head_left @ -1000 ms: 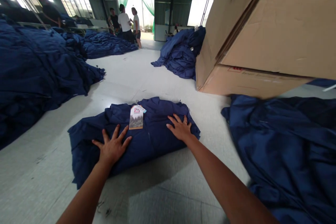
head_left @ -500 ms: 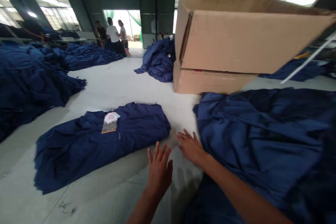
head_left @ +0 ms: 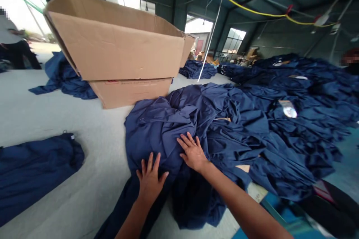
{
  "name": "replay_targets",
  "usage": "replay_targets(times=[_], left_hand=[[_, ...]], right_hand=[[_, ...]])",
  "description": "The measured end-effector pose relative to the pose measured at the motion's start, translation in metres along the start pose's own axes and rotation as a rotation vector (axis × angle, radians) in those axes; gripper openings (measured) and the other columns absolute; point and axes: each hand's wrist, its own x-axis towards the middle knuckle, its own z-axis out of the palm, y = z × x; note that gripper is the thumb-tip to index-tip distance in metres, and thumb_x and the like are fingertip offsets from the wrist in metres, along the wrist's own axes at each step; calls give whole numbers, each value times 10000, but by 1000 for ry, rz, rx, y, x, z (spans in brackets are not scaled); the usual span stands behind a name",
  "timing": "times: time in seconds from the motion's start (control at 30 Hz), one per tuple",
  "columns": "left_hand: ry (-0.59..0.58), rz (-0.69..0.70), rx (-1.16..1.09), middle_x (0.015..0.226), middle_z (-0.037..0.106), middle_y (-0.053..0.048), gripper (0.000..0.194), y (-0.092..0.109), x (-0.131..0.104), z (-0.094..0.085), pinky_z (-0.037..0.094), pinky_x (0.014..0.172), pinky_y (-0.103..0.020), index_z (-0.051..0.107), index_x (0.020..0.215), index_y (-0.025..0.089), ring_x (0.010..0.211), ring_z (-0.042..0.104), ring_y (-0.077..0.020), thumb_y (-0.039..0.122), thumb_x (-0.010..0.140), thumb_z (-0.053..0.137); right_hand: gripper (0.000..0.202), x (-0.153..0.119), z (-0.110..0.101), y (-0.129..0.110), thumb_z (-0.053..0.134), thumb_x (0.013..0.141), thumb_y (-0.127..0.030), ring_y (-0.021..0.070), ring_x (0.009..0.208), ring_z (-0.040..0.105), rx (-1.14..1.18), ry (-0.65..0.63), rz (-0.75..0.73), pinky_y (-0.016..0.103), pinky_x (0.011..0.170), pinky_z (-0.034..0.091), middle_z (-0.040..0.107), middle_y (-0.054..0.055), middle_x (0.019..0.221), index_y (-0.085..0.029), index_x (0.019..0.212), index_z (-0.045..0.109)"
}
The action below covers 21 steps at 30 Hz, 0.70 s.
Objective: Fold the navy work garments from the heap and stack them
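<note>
My left hand (head_left: 150, 176) lies flat, fingers spread, on the near edge of a big heap of crumpled navy garments (head_left: 235, 130) on the pale work surface (head_left: 56, 119). My right hand (head_left: 192, 151) rests a little farther in on the same heap, fingers spread and pressing the cloth. Neither hand grips anything. A folded navy garment (head_left: 33, 170) lies flat at the far left, apart from both hands.
A large open cardboard box (head_left: 117, 50) stands behind the heap. More navy piles (head_left: 63, 76) lie behind the box and along the right. A person (head_left: 12, 41) stands at the far left by the doorway. A yellow cord (head_left: 252, 5) runs overhead.
The view has swung right. Both hands left the folded garment with its tag and moved onto the loose heap to its right, where they now rest.
</note>
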Motion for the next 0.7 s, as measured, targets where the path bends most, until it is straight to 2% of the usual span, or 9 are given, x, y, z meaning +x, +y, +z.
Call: replay_targets(times=[0.1, 0.2, 0.3, 0.43, 0.5, 0.57, 0.63, 0.7], left_hand=[[-2, 1, 107, 1466, 355, -33, 505, 4, 0, 18, 215, 1010, -675, 395, 1338, 370, 1337, 229, -423, 376, 839, 473], [14, 26, 150, 1412, 441, 3, 406, -1, -3, 23, 208, 1044, -629, 496, 1265, 382, 1331, 284, -366, 294, 885, 385], [-2, 20, 130, 1363, 500, 13, 403, -7, -5, 20, 238, 1053, -600, 568, 1212, 330, 1317, 326, -333, 239, 895, 337], [-1, 8, 81, 1278, 582, -18, 422, -25, -6, 15, 261, 1055, -577, 623, 1141, 267, 1285, 392, -285, 195, 897, 287], [-21, -6, 64, 1202, 635, -42, 433, -43, -7, 10, 282, 1065, -527, 645, 1092, 234, 1244, 450, -251, 197, 900, 259], [-55, -19, 59, 1122, 673, -65, 424, -67, -9, -2, 316, 1063, -448, 661, 1035, 203, 1162, 531, -221, 215, 898, 260], [-77, -25, 63, 1048, 697, -85, 397, -91, -12, -19, 353, 1036, -392, 665, 986, 180, 1061, 597, -209, 238, 889, 285], [-109, -82, 89, 962, 714, -107, 375, -112, -14, -41, 382, 998, -412, 650, 983, 160, 978, 633, -226, 253, 879, 302]], right_hand=[[814, 2, 0, 22, 543, 783, -341, 239, 1397, 9, 14, -34, 46, 484, 1113, 25, 144, -3, 1531, -285, 1457, 89], [896, 8, 3, 23, 619, 732, -324, 276, 1388, 66, -16, -50, 31, 510, 1098, 15, 202, -3, 1515, -370, 1442, 74], [777, 14, 4, 13, 635, 726, -280, 328, 1351, 163, -86, -18, 65, 553, 1072, 12, 266, 5, 1480, -450, 1384, 257], [422, 22, -7, -4, 548, 804, -270, 304, 1318, 236, -99, 71, 106, 527, 1081, 33, 362, 22, 1411, -399, 1206, 549], [311, 25, -13, -16, 535, 821, -291, 299, 1321, 236, -80, 77, 63, 548, 1080, 27, 429, 24, 1364, -354, 1115, 617], [274, 23, -16, -34, 506, 845, -296, 273, 1280, 324, -46, 22, 1, 545, 1083, 67, 544, 38, 1251, -310, 1094, 622], [280, 13, -13, -56, 462, 869, -291, 247, 1167, 469, 5, -73, -20, 486, 1061, 212, 635, 62, 1106, -263, 1100, 616], [293, -4, -8, -80, 430, 879, -310, 245, 1023, 578, 55, -168, 2, 405, 939, 381, 674, 91, 1011, -228, 1074, 633]])
